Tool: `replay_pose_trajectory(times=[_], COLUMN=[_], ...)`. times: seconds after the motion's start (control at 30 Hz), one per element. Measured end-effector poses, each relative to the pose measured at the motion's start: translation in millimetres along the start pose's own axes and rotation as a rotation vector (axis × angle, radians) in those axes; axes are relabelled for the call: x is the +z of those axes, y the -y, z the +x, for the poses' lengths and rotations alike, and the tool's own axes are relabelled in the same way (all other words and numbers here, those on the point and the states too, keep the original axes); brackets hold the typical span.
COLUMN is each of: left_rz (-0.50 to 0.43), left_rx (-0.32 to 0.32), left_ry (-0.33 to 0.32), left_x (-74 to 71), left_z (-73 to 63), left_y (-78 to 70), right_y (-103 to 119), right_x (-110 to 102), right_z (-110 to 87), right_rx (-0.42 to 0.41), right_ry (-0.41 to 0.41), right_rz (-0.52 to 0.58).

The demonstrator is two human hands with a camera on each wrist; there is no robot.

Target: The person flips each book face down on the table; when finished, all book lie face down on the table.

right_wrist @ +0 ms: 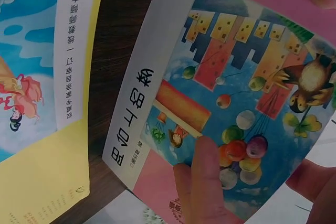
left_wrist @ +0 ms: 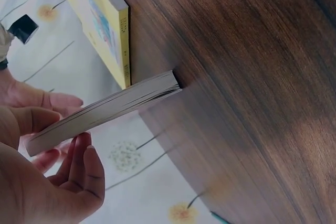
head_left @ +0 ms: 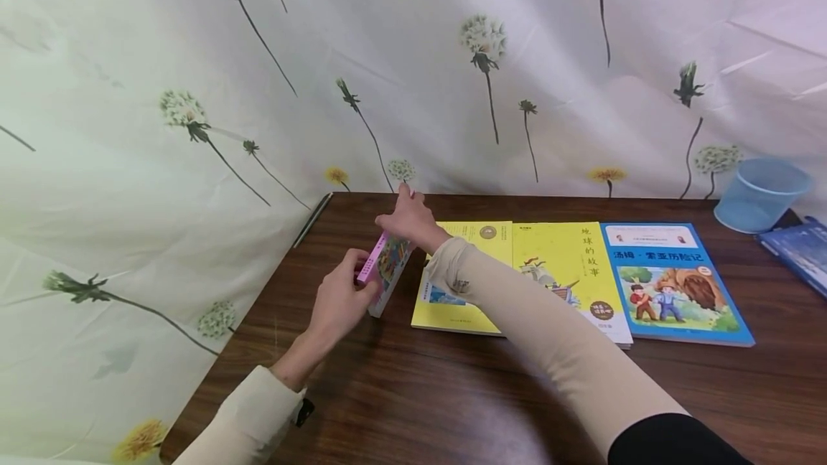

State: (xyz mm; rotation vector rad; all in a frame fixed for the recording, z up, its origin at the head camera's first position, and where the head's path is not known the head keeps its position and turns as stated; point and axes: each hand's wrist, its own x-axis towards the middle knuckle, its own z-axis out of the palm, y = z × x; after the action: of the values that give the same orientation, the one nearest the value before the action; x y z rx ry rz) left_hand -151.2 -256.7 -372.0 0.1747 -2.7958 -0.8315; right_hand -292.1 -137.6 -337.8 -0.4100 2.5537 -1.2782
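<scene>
A pink storybook point(head_left: 390, 268) stands tipped up on edge at the left of the table, pink spine upward. My left hand point(head_left: 342, 296) pinches its near end, thumb on one side and fingers on the other, as the left wrist view shows across the page block point(left_wrist: 105, 114). At the far end, my right hand point(head_left: 410, 221) grips the same book. Fingers point(right_wrist: 205, 182) lie against its illustrated cover point(right_wrist: 247, 93), which has balloons and a bird. Just right of it lies a yellow book point(head_left: 452, 318), partly hidden by my right forearm.
A second yellow book point(head_left: 568, 235) and a blue book point(head_left: 685, 285) continue the row rightward. A light blue bin point(head_left: 762, 196) stands at the back right, beside a dark blue book point(head_left: 797, 253). A pen point(head_left: 313, 219) lies along the left edge. Flowered cloth point(head_left: 413, 77) rises behind the table.
</scene>
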Motion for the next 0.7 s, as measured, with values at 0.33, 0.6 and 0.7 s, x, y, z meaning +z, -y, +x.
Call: replay_pose_trajectory(times=[0.33,0.6,0.7], left_rz=[0.025,0.034,0.040], left_rx=[0.024,0.048,0.065], left_ry=[0.015,0.048,0.053], left_x=[1.2,0.7,1.3], left_z=[-0.1,-0.4,-1.1], left_y=[-1.9,-4.0,-5.4], right_y=[-0.7,-3.9,-4.9], right_x=[-2.0,-2.7,-3.4], right_z=[1.4,8.1,8.4], right_rx=[0.029,0.061,0.059], right_ry=[-0.002,-0.008,-0.017], right_rz=[0.010,0.033,0.042])
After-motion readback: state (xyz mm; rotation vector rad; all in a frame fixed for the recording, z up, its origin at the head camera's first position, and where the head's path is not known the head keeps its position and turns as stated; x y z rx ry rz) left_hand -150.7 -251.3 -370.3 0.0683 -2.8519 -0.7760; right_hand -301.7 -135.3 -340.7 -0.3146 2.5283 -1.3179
